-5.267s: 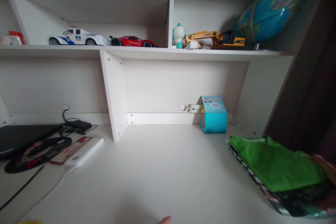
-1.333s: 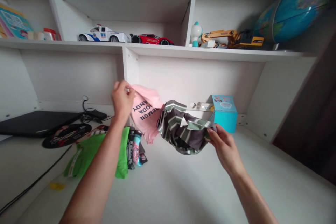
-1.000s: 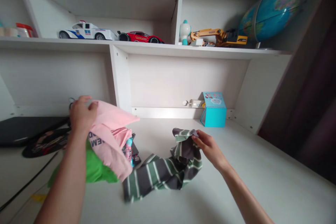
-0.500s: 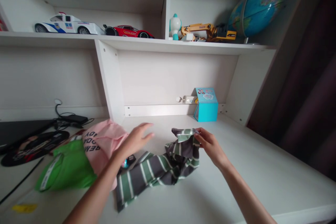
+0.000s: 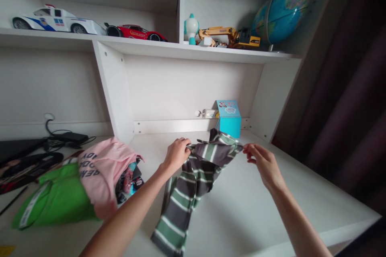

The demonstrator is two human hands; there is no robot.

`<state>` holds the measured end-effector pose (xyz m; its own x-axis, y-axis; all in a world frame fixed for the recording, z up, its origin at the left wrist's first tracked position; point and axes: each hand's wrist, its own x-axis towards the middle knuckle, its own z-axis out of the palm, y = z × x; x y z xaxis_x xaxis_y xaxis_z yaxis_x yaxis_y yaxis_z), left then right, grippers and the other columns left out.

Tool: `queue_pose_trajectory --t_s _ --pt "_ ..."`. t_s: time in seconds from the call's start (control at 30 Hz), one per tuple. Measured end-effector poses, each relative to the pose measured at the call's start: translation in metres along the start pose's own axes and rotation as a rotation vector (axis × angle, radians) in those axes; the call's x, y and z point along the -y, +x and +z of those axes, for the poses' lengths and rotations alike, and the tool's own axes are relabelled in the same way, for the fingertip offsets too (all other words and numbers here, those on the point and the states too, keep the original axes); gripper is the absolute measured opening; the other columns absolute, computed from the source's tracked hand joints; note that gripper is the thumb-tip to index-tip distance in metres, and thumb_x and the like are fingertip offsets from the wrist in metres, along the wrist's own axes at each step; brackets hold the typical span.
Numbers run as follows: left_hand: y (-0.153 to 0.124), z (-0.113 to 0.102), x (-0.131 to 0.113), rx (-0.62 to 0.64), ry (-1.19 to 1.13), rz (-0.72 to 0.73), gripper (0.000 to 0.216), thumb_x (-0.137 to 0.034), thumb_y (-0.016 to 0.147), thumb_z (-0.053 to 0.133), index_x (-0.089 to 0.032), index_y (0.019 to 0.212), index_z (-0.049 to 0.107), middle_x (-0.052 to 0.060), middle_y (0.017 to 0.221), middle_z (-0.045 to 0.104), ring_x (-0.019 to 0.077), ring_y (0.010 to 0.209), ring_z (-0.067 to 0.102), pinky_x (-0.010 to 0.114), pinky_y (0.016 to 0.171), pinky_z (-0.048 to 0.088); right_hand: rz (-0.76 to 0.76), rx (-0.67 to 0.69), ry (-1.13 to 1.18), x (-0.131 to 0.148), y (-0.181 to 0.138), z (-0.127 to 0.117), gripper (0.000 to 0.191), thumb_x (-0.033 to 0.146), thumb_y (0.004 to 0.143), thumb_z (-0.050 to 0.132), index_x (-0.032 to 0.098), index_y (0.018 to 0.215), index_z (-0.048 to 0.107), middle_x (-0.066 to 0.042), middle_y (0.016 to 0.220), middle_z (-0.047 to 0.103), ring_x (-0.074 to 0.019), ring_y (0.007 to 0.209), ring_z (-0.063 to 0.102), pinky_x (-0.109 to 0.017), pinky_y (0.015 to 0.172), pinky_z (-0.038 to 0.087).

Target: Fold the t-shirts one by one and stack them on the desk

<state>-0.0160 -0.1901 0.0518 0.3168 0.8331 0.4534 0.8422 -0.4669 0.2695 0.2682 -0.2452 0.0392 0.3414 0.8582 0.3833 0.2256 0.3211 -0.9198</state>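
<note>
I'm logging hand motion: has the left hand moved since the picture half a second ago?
Yes: the left hand has moved to the right, nearer the blue calendar, and now grips the striped garment.

left hand (image 5: pixel 177 155) and right hand (image 5: pixel 265 165) grip a striped garment (image 5: pixel 193 182) by opposite edges; left of it lies a pink garment (image 5: pixel 101 168), behind it a blue calendar (image 5: pixel 230 122).

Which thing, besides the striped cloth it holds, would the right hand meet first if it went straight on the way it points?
Likely the blue calendar standing at the back of the desk; the right hand points forward and left, roughly toward it, though depth is unclear.
</note>
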Motion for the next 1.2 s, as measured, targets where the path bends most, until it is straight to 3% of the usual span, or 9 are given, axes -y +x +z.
queue_pose_trajectory --t_s 0.13,0.33,0.43,0.53,0.63,0.77,0.87,0.97,1.2 --pt "-0.013 0.006 0.019 0.099 0.084 -0.145 0.040 -0.014 0.076 0.046 -0.018 0.116 0.049 0.010 0.116 0.051 0.0217 0.106 0.049 0.030 0.084 0.041 -0.048 0.007 -0.294 -0.009 -0.001 -0.004 0.026 0.040 0.078 0.044 0.017 0.078 0.056 -0.003 0.068 0.059 -0.0114 0.052 0.050 -0.024 0.051 0.041" --pt "-0.089 -0.010 -0.003 0.442 -0.016 -0.097 0.026 -0.033 0.076 0.053 -0.020 0.099 0.056 0.006 0.094 0.061 0.0224 0.087 0.058 0.032 0.077 0.045 -0.171 0.732 -0.545 0.005 -0.094 0.052 0.018 0.027 0.080 0.045 0.021 0.077 0.062 0.000 0.070 0.063 -0.0127 0.061 0.057 -0.022 0.056 0.043" --pt "-0.136 -0.013 -0.022 0.606 0.015 -0.016 0.045 -0.038 0.061 0.067 -0.019 0.102 0.060 0.012 0.107 0.060 0.0331 0.098 0.055 0.039 0.077 0.047 -0.310 0.853 -0.607 -0.006 -0.140 0.081 0.013 0.028 0.070 0.062 0.023 0.082 0.064 -0.002 0.080 0.065 -0.0160 0.068 0.061 -0.023 0.059 0.047" --pt "-0.170 -0.003 -0.025 0.585 0.064 0.034 0.055 -0.024 0.060 0.066 -0.021 0.115 0.055 0.016 0.127 0.049 0.0353 0.114 0.046 0.039 0.083 0.047 -0.523 0.805 -0.613 -0.033 -0.164 0.096 0.029 0.044 0.067 0.067 0.024 0.089 0.064 -0.005 0.083 0.064 -0.0192 0.073 0.061 -0.025 0.061 0.050" --pt "-0.183 0.004 -0.020 0.493 -0.016 0.114 0.031 -0.012 0.068 0.052 -0.024 0.095 0.062 0.010 0.116 0.058 0.0270 0.105 0.054 0.034 0.087 0.044 -0.588 0.681 -0.535 -0.056 -0.178 0.100 0.044 0.053 0.068 0.064 0.027 0.103 0.061 -0.006 0.085 0.064 -0.0198 0.074 0.060 -0.028 0.066 0.050" --pt "-0.172 -0.011 -0.023 0.317 -0.198 0.022 0.019 -0.013 0.078 0.040 -0.020 0.073 0.057 0.003 0.077 0.061 0.0192 0.075 0.057 0.031 0.075 0.045 -0.433 0.609 -0.361 -0.053 -0.194 0.099 0.063 0.051 0.067 0.066 0.029 0.123 0.047 -0.007 0.101 0.062 -0.0241 0.090 0.058 -0.034 0.079 0.047" --pt "-0.151 -0.028 -0.030 0.232 -0.628 -0.159 0.016 -0.024 0.084 0.037 -0.022 0.093 0.051 -0.001 0.069 0.056 0.0138 0.064 0.053 0.022 0.060 0.043 -0.296 0.628 -0.219 -0.030 -0.202 0.103 0.072 0.040 0.068 0.066 0.023 0.131 0.034 -0.010 0.114 0.056 -0.0251 0.103 0.054 -0.034 0.087 0.044" --pt "-0.127 -0.043 -0.038 0.162 -0.965 -0.254 0.028 -0.025 0.081 0.039 -0.023 0.108 0.046 -0.002 0.077 0.057 0.0118 0.064 0.053 0.020 0.057 0.042 -0.247 0.519 -0.201 -0.008 -0.202 0.115 0.067 0.033 0.068 0.063 0.020 0.127 0.033 -0.010 0.116 0.053 -0.0249 0.106 0.052 -0.033 0.089 0.043" --pt "-0.075 -0.086 -0.059 -0.139 -1.098 -0.122 0.014 -0.025 0.074 0.050 -0.017 0.083 0.058 0.002 0.089 0.062 0.0142 0.076 0.057 0.021 0.065 0.045 -0.233 0.106 -0.326 0.016 -0.168 0.123 0.024 0.027 0.082 0.045 0.022 0.105 0.042 -0.009 0.098 0.053 -0.0233 0.089 0.053 -0.039 0.075 0.046"
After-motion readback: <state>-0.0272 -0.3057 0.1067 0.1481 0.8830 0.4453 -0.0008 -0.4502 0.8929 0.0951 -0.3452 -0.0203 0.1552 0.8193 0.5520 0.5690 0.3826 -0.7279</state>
